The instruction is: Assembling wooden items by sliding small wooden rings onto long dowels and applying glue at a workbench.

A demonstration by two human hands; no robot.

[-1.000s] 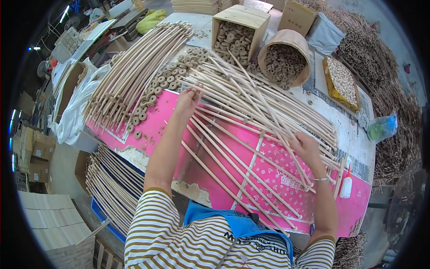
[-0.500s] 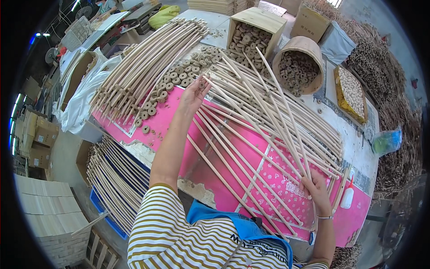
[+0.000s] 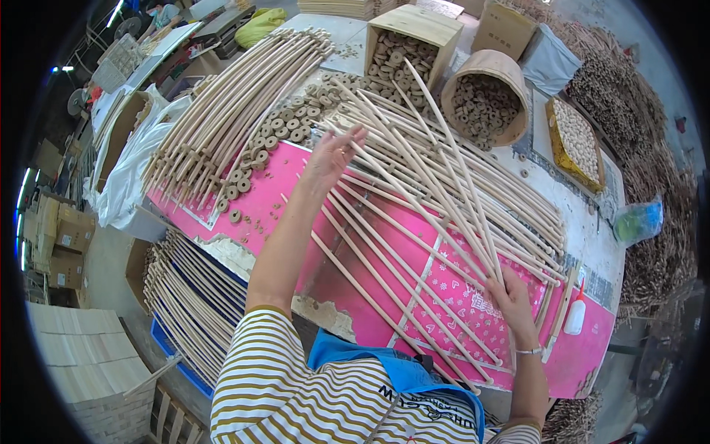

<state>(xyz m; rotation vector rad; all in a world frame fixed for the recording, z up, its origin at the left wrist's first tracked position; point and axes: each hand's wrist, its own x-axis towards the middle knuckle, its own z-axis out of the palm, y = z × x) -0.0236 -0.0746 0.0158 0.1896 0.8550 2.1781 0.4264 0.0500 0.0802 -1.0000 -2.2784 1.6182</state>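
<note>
My right hand [image 3: 509, 297] is closed round the near ends of several pale wooden sticks [image 3: 473, 200], which fan out away from me over the table. My left hand [image 3: 329, 159] is at the far end of one of these sticks, its fingers bent around the tip; the exact grip is partly hidden. More loose sticks [image 3: 396, 270] lie spread on the pink table cover [image 3: 310, 255] between my arms. Beneath the held sticks is a dense row of sticks [image 3: 529, 222]. Small round wooden discs with holes [image 3: 277, 124] lie beyond my left hand.
A large stick bundle [image 3: 229, 111] fitted with discs lies at left. A square wooden box [image 3: 451, 37] and a round wooden tub [image 3: 521, 96] hold discs. At right are a tray of pale pieces [image 3: 575, 144] and a white glue bottle [image 3: 575, 317]. A blue crate [image 3: 168, 348] stands below left.
My right hand has moved slightly left and away from me, carrying the near ends of the sticks. My left hand has shifted a little right, and its fingers have changed position.
</note>
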